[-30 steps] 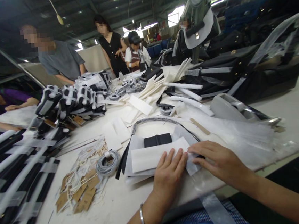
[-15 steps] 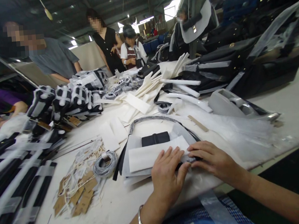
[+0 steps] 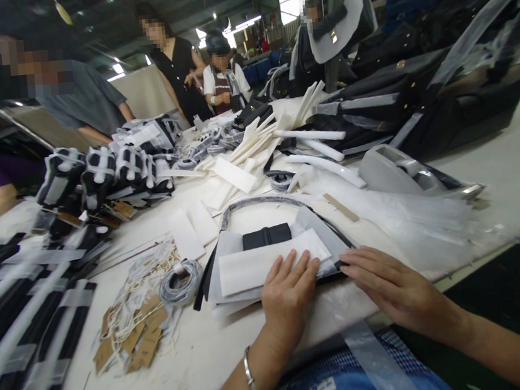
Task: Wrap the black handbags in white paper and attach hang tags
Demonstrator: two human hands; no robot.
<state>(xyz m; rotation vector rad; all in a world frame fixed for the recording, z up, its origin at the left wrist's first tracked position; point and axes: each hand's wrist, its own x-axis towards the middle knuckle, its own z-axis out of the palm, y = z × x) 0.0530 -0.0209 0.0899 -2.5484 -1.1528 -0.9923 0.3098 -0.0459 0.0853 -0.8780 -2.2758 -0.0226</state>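
Observation:
A black handbag [image 3: 266, 235] lies flat in front of me, its wrapped handle arched away from me and pale sheets around its flap. Across its lower half rests a white foam strip [image 3: 248, 269]. My left hand [image 3: 289, 295] lies on the strip's right part, fingers spread, palm toward the bag's near edge. At the bag's right corner, my right hand [image 3: 385, 278] touches the dark edge with its fingertips; the fingers are stretched out side by side, and its thumb is hidden.
Left of the bag are a coiled wrapped strap [image 3: 180, 282] and brown tags with strings [image 3: 148, 344]. Wrapped black pieces [image 3: 60, 176] are stacked at the left. Foam strips [image 3: 235, 174], clear plastic [image 3: 408, 224] and black bags [image 3: 461, 104] lie beyond. Several people stand or sit across the table.
My right hand has slid right, away from my left hand, to the bag's corner. My left hand stays on the foam strip. The view has shifted slightly.

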